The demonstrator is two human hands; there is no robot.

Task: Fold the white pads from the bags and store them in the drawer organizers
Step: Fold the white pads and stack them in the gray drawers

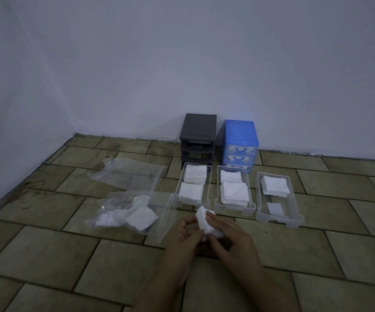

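Both hands, left and right, pinch white pad above tiled floor.

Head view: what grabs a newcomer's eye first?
Both hands, left and right, low in the middle, hold a white pad between them. Beyond them three clear drawers lie in a row on the tiled floor, holding stacks of folded pads. Against the wall stand a grey drawer frame and a blue drawer unit; two plastic bags lie to the left.
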